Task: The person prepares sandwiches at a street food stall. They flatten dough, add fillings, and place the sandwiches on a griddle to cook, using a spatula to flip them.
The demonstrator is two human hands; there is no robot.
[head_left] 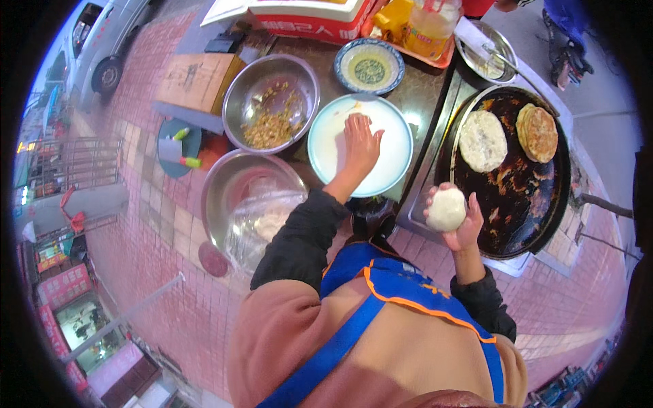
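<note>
Near the centre of the view, left hand [360, 151] over a white plate [396, 151] with a pale blue rim, palm down. Fingers stretched out and close together, thumb spread a little way off; impossible to tell how firmly pressed to the surface. At four o'clock from the plate, right hand [465, 230] turned up and cupped around a smooth white dough ball [446, 209], fingers curled along one side, thumb on the other. Held so, dough close by the eight-o'clock edge of a round black griddle [507, 214].

On the griddle, toward eleven o'clock, a pale flatbread [483, 141]; toward one o'clock, browned flatbread [537, 134], well apart from the hands. At ten o'clock from the plate, a steel bowl [236, 102] with crumbly brown-and-green filling [269, 129]. At eight o'clock, a larger steel bowl [219, 187], partly covered by clear plastic film [248, 238], with something pale beneath, too blurred to make out. At twelve o'clock, just beside the plate, a blue-and-white bowl [340, 60] of yellowish liquid. At two o'clock, farther off, a metal bowl [508, 49] with a long-handled utensil [527, 78] across its rim.
</note>
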